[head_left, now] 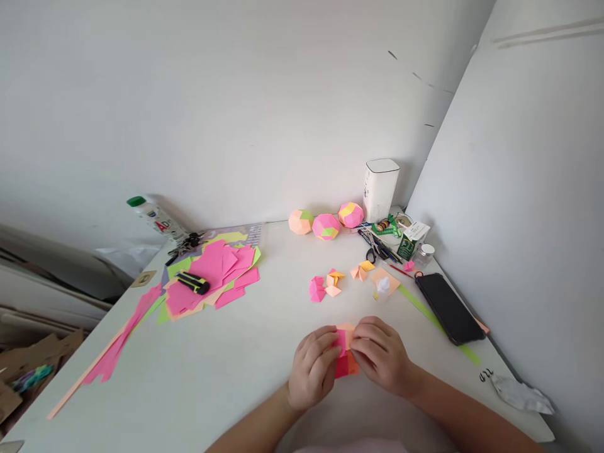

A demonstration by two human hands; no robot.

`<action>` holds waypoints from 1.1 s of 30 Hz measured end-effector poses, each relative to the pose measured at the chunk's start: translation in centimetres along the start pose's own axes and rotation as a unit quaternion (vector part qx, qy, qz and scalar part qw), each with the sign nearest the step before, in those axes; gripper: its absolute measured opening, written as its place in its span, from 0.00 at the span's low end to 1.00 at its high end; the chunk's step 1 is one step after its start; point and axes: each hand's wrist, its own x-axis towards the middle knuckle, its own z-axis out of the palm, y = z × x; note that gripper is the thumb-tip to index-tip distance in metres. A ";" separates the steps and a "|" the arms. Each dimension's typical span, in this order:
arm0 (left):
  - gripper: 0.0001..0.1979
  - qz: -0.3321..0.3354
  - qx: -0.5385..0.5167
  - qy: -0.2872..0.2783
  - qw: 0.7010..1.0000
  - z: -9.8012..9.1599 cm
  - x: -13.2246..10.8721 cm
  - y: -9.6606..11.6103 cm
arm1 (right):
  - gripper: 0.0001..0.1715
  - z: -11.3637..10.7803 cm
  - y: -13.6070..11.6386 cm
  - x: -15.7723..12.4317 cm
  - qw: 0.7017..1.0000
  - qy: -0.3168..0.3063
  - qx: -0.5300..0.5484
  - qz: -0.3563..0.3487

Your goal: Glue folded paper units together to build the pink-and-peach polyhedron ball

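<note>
Left hand (313, 371) and right hand (381, 356) are both pinched shut on a small folded paper piece (348, 366), pink and orange, low over the bench (236, 358) near its front edge, right of middle. The paper looks feather-light and thin and would crush easily. It is best held by fingertips at the creased edges.

Beyond the hands: small folded units (325, 286) mid-bench, a black phone (448, 307) by the right edge, three paper balls (325, 226) at the back edge. Pink sheets (217, 267) with a cutter (192, 282) lie well left. Nothing crowds the hands.
</note>
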 end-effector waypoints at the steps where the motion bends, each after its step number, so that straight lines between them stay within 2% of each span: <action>1: 0.15 -0.005 0.001 0.002 1.000 0.0 0.1 0.1 | 0.11 0.0 0.0 0.0 1.000 -0.002 -0.008 0.001; 12: 0.13 -0.041 0.014 0.005 0.999 0.2 0.2 0.3 | 0.11 0.4 -0.1 -0.1 0.998 -0.028 -0.046 -0.007; 15: 0.13 -0.035 0.009 0.005 0.999 0.2 0.2 0.3 | 0.07 0.3 -0.1 -0.2 0.999 -0.031 -0.031 -0.010; 17: 0.14 -0.031 -0.001 0.010 0.999 0.1 0.3 0.3 | 0.05 0.2 -0.2 -0.1 1.000 -0.024 -0.009 -0.015; 20: 0.15 -0.035 -0.019 0.029 0.999 -0.1 0.4 0.3 | 0.11 -0.2 -0.2 0.1 1.000 0.012 0.014 -0.006; 23: 0.17 -0.050 -0.041 0.055 0.996 -0.3 0.4 0.2 | 0.15 -0.4 -0.1 0.2 0.998 0.047 0.031 0.037; 26: 0.16 -0.077 -0.065 0.075 0.992 -0.3 0.3 0.1 | 0.14 -0.3 0.1 0.1 0.991 0.043 0.067 0.111; 30: 0.15 -0.106 -0.088 0.086 0.987 -0.2 0.3 0.1 | 0.15 0.0 0.2 -0.3 0.964 -0.024 0.138 0.225; 33: 0.15 -0.113 -0.088 0.082 0.986 -0.2 0.5 0.2 | 0.18 0.3 0.0 -0.5 0.924 -0.083 0.218 0.303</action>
